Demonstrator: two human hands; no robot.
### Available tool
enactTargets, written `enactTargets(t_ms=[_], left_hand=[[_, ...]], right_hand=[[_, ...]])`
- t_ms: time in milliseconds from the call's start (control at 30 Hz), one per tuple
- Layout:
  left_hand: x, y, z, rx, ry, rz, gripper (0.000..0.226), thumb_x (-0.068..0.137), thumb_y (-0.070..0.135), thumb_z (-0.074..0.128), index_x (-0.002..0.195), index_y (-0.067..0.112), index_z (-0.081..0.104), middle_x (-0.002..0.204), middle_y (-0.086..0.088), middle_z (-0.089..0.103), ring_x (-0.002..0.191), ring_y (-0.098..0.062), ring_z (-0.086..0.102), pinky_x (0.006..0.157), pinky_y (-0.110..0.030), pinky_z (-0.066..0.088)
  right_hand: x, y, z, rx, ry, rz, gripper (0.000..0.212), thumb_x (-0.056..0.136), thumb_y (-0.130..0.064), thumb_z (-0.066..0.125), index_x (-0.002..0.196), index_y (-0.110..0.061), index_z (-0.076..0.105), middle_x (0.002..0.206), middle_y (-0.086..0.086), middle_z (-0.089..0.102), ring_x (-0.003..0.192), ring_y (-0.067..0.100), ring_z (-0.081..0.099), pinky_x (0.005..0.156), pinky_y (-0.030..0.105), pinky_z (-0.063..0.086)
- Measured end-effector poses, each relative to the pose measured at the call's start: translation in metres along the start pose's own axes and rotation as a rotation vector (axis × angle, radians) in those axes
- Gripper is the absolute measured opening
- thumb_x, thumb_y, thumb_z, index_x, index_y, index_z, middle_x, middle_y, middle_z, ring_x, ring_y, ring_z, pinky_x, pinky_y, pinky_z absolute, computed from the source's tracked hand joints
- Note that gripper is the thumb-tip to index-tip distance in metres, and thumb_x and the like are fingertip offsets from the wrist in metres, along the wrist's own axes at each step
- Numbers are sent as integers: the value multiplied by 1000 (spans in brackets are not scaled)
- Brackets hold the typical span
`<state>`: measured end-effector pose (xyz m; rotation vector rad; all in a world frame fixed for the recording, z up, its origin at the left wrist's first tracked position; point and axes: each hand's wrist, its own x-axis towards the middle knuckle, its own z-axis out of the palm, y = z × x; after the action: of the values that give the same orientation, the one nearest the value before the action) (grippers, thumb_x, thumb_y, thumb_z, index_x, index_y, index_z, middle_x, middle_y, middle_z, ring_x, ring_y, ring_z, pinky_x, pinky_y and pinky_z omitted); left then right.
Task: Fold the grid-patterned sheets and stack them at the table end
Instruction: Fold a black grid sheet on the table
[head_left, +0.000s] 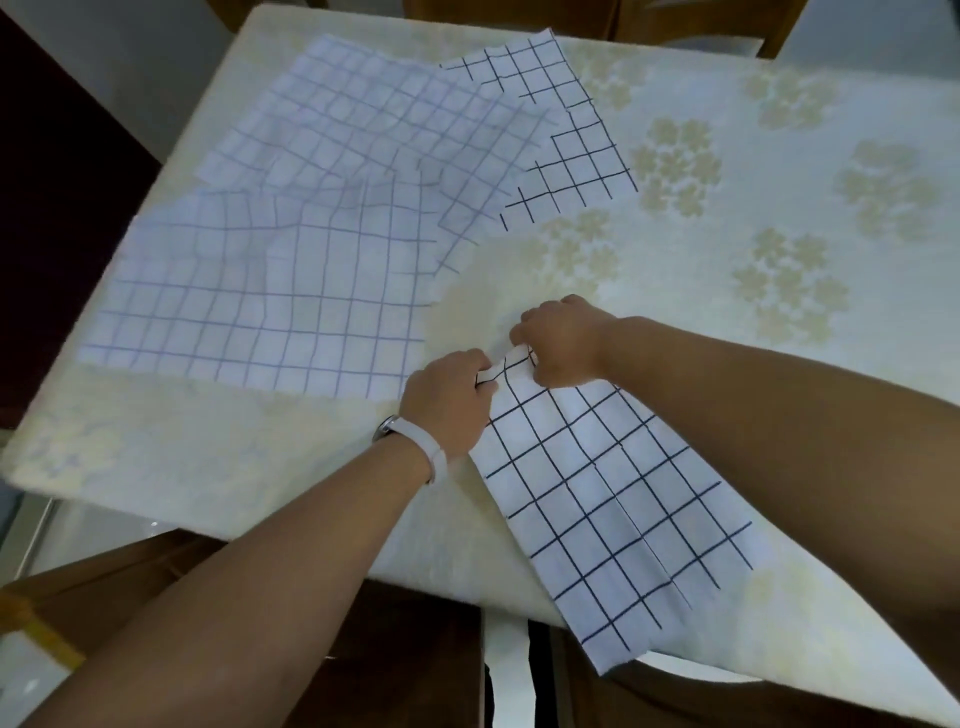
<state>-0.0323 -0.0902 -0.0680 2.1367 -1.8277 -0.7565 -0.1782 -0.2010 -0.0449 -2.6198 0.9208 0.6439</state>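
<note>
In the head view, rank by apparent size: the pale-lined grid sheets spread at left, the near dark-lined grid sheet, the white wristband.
Largest: pale-lined grid sheets.
Next: near dark-lined grid sheet; its closeness to the camera inflates it, so its true size is unsure.
Smallest: white wristband.

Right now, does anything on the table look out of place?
Yes. The loose sheets at left lie fanned and wrinkled, unstacked; the dark-grid sheet pinched by left hand and right hand overhangs the near edge of the table.

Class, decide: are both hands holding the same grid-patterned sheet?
Yes, the left hand and right hand both pinch the dark-lined sheet at its far end.
</note>
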Motion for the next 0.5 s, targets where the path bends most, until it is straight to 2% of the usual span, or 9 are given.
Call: enactTargets(t_ms=[100,167,200,333,500], left_hand=[[4,4,-20,38,46,88,12,94,27,52,85,20,55,78,7,53,79,-24,56,74,-38,46],[10,10,-36,43,80,146,13,93,27,53,83,19,56,76,7,54,77,-22,54,71,-36,44],[13,13,-44,48,96,171,13,93,26,54,84,19,58,77,6,56,77,-21,54,71,-35,44],[15,23,-66,70,121,253,11,92,25,56,84,18,61,80,5,57,79,-20,54,75,-35,44],[-12,22,-71,88,98,398,11,91,21,57,81,20,61,77,6,58,76,-19,54,73,-36,45]], right_hand=[[-18,6,-12,7,56,45,28,84,-17,51,112,-19,56,85,-5,49,93,24,53,89,35,38],[-30,13,-20,3,120,68,10,84,-16,52,93,-20,47,74,-7,39,83,24,48,82,34,35],[-37,16,-23,2,146,85,12,84,-16,52,88,-21,41,74,-6,38,80,23,45,78,32,32],[-66,17,-34,17,238,170,14,85,-14,50,87,-24,40,86,0,46,77,24,43,70,29,29],[-107,2,-27,35,324,205,7,83,-13,51,88,-18,51,90,4,54,81,28,54,64,33,42]])
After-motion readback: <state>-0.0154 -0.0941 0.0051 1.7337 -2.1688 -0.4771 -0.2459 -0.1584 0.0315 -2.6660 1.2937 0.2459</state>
